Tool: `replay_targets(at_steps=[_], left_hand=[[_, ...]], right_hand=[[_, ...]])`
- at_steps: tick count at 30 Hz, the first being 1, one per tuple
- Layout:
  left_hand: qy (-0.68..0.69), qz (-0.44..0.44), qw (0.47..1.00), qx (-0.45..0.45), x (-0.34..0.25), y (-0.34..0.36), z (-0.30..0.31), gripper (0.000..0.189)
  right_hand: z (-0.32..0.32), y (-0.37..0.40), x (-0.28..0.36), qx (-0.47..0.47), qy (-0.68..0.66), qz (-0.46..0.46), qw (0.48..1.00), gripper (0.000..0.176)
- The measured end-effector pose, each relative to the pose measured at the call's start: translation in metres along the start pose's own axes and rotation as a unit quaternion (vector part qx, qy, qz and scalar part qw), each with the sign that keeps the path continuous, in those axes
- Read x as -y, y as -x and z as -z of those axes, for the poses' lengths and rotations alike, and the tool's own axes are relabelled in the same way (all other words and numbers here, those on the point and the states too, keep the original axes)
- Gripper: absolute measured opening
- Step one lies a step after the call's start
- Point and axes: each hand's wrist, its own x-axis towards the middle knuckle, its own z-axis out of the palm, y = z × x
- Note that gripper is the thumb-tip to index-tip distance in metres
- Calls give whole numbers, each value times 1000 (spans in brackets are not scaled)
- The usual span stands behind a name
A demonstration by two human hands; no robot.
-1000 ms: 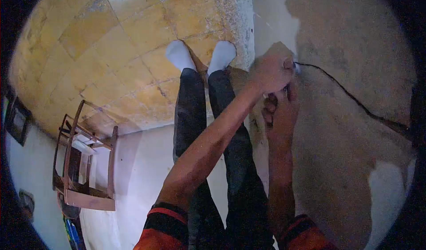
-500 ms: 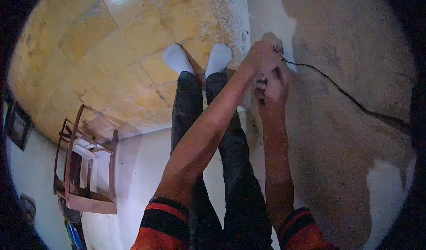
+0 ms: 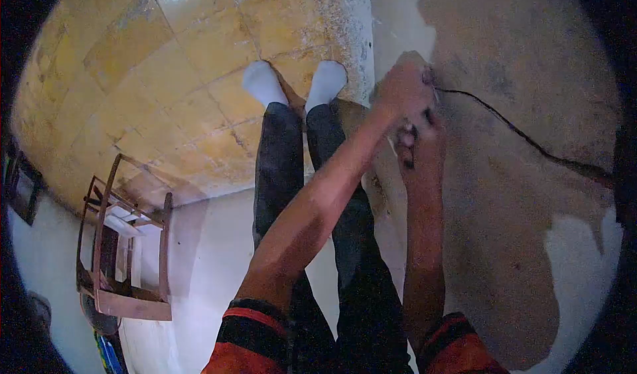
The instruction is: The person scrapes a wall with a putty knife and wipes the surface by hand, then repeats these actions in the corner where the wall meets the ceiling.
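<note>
My left hand (image 3: 406,92) is closed near the wall, at the near end of a thin black cable (image 3: 504,120) that runs off to the right. Just below it, my right hand (image 3: 423,145) is closed too, its fingers curled round a small dark item (image 3: 406,137) that is blurred and partly covered. The two hands are close together. What lies between the left fingers is too small to make out.
A stained wall (image 3: 491,195) with large shadows fills the right side. My feet in white socks (image 3: 264,84) are on yellow floor tiles (image 3: 166,62). A wooden chair (image 3: 133,304) stands at the lower left, by a white wall (image 3: 212,261).
Both hands have moved slightly to the right, staying close together. The cable's near end has shifted right with them.
</note>
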Motion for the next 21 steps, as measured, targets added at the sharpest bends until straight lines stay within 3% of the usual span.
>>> replay_targets(at_steps=[3, 8, 11, 12, 14, 17, 18, 20, 21], left_hand=[[15, -21, 999, 26, 16, -20, 2, 43], [44, -9, 997, -56, 4, 2, -13, 41], [60, 49, 994, 79, 4, -21, 17, 37], [40, 18, 998, 45, 7, -24, 18, 36], [8, -31, 999, -11, 25, -25, -8, 35], [26, 1, 995, -97, 14, -11, -24, 34], [8, -3, 998, -56, 16, -18, -19, 32], [-25, -5, 999, 27, 24, -35, 0, 29], [-32, -24, 999, -1, 27, -41, -2, 29]], right_hand=[[-17, -19, -25, 9, -102, 6, 995, 23], [-1, 5, -3, -17, -19, 1, 1000, 24], [-9, -25, -19, 31, -60, 20, 998, 27], [-13, -38, -25, 57, -83, 35, 994, 28], [-9, -4, -13, 21, -43, 23, 999, 29], [-2, -7, -6, -3, 22, -5, 1000, 31], [1, -12, -6, -9, 45, -21, 999, 31], [-8, -33, -26, 12, -38, -8, 999, 29], [-16, -44, -27, 31, -82, 10, 996, 28]])
